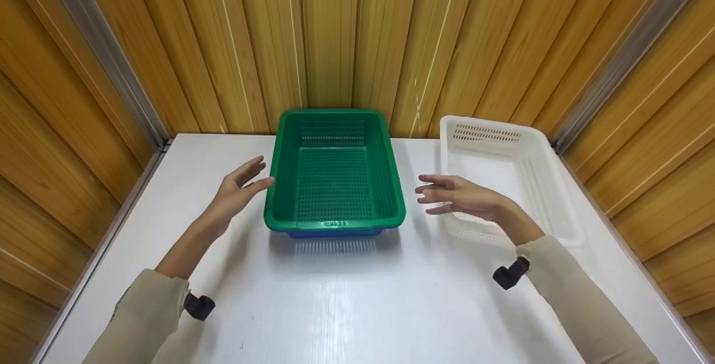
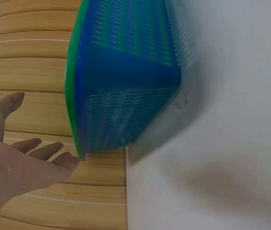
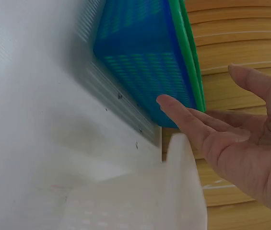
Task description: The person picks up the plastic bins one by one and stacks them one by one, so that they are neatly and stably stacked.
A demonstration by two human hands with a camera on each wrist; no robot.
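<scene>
A green basket sits in the middle of the white table, toward the far edge by the wooden wall. It is nested inside a blue basket, of which only a thin strip shows under the green rim from above; the wrist views show the blue perforated walls beneath the green rim much more fully.

The person's left hand hovers just left of the stack, fingers straight and spread, palm turned toward the basket's side, gripping nothing. Whether the fingertips touch the rim I cannot tell; they are very close. The right hand is held out on the other side, also with loose, extended fingers and nothing in it, a small gap away from the green rim.

Behind and under that right hand stands a white basket, right of the green one and apart from it, reaching to the far right corner of the table.
</scene>
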